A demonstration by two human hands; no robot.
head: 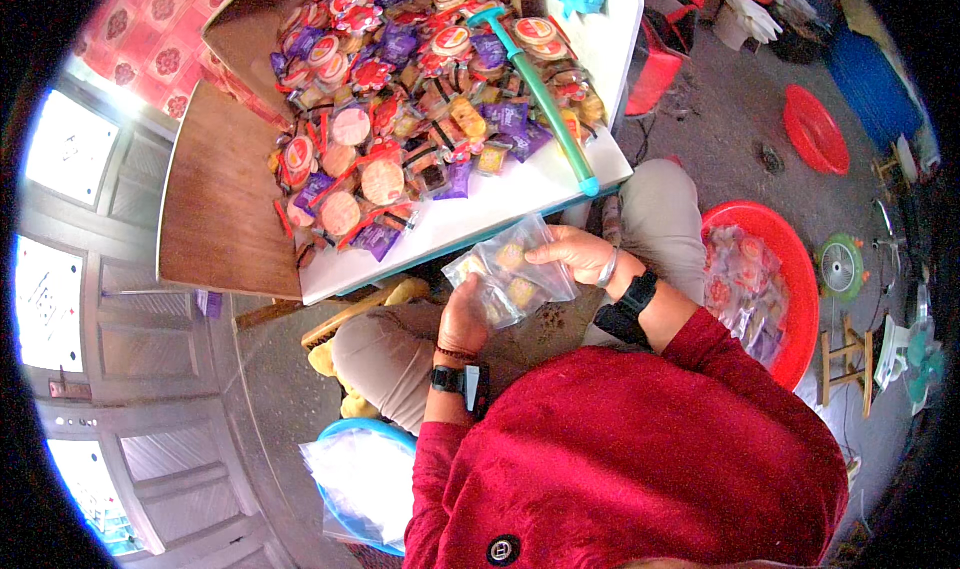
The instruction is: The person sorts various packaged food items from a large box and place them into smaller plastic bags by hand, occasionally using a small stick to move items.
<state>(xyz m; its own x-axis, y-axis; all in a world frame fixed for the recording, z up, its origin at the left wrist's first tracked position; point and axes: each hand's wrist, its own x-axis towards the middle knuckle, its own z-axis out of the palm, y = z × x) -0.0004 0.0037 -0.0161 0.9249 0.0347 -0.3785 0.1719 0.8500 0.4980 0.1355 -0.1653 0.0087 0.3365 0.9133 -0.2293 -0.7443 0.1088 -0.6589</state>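
A clear plastic bag (517, 266) with several small yellowish wrapped pieces in it is held above my lap. My left hand (462, 317) grips its lower left side, thumb on top. At the upper right side, my right hand (576, 254) pinches the same bag, its thumb lying across the plastic. Just beyond my hands is a white table (465, 220), bearing a heap of small wrapped snacks (405, 111): round pinkish discs, purple packets and small yellow and dark pieces. Across the heap's right side lies a green hand pump (540, 92) with a turquoise T-handle.
Brown boards (225, 201) wall the table's left and back. A red basin (802, 299) of filled clear bags stands to my right; a blue basin (360, 426) with clear plastic bags is at lower left. Farther right are another red basin (814, 130), a green fan (838, 266) and a wooden stool (847, 366).
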